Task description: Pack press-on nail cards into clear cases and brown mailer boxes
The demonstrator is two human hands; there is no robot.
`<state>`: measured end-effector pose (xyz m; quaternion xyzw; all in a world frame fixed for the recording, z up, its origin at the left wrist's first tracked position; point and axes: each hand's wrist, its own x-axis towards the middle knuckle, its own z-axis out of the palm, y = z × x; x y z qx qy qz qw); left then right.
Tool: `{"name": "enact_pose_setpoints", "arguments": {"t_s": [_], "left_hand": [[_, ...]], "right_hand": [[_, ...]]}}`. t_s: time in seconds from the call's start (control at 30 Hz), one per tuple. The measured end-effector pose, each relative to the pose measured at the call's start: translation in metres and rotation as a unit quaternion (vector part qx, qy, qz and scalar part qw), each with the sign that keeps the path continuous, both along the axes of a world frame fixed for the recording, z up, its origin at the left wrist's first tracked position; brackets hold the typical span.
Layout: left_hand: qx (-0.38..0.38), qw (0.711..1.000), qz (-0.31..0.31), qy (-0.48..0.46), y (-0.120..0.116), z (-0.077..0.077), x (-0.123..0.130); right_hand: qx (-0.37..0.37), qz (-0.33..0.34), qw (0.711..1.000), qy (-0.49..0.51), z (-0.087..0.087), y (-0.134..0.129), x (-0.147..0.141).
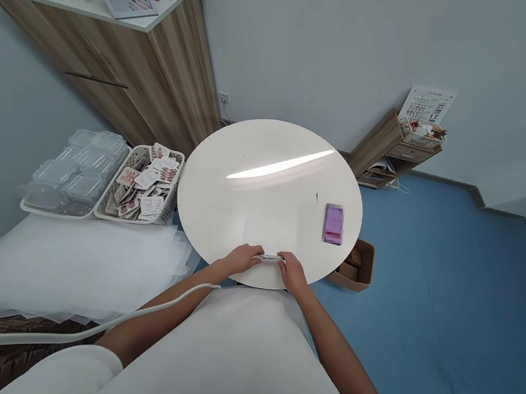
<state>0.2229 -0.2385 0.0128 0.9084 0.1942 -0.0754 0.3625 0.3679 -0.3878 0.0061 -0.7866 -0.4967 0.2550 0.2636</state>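
Both my hands meet at the near edge of a white round table. Between them is a thin, flat, whitish piece, seen almost edge-on; its exact kind does not show. My left hand pinches its left end, and the fingers of my right hand close on its right end. A pale, faint sheet-like patch lies on the tabletop just beyond the hands. To the right on the table rests a purple rectangle, blurred by pixels.
Left of the table stand a basket of printed cards and a tray of clear plastic boxes. A white cable crosses my left forearm. An open cardboard box sits on the floor at right, near a small wooden cabinet.
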Motion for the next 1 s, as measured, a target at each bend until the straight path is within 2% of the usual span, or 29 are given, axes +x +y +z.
{"name": "enact_pose_setpoints", "arguments": {"t_s": [0.13,0.23,0.3,0.4,0.53,0.6,0.67,0.7,0.77,0.8,0.9,1.0], "left_hand": [[-0.072,0.997,0.031,0.028,0.02,-0.002,0.015],[-0.142,0.985,0.056,0.077,0.033,-0.005,0.024],[-0.179,0.977,0.051,0.102,0.041,-0.007,0.028],[-0.162,0.974,0.046,0.149,0.056,-0.01,0.03],[-0.079,0.973,0.087,0.2,0.072,-0.009,0.024],[-0.037,0.974,0.12,0.191,0.067,-0.005,0.02],[0.014,0.979,0.136,0.149,0.053,-0.001,0.018],[0.065,0.987,0.122,0.078,0.042,0.0,0.018],[0.113,0.993,0.026,-0.019,0.021,0.001,0.02],[0.122,0.992,-0.016,-0.038,0.011,-0.001,0.022],[0.145,0.988,-0.039,-0.018,-0.006,-0.01,0.026],[0.15,0.988,-0.039,0.003,-0.007,-0.019,0.028]], "right_hand": [[-0.014,-0.026,0.999,0.039,0.002,0.022,0.018],[-0.038,-0.023,0.996,0.074,-0.001,0.037,0.033],[-0.054,-0.014,0.994,0.095,-0.004,0.045,0.041],[-0.075,0.006,0.992,0.104,-0.012,0.054,0.051],[-0.094,0.019,0.989,0.112,-0.023,0.06,0.057],[-0.092,0.014,0.989,0.117,-0.028,0.061,0.057],[-0.09,0.007,0.989,0.119,-0.031,0.062,0.057],[-0.09,0.005,0.989,0.119,-0.033,0.063,0.057],[-0.093,0.01,0.988,0.122,-0.033,0.064,0.057],[-0.096,0.014,0.988,0.122,-0.033,0.065,0.057],[-0.104,0.027,0.989,0.103,-0.031,0.067,0.056],[-0.106,0.017,0.993,0.053,-0.028,0.064,0.057]]}}
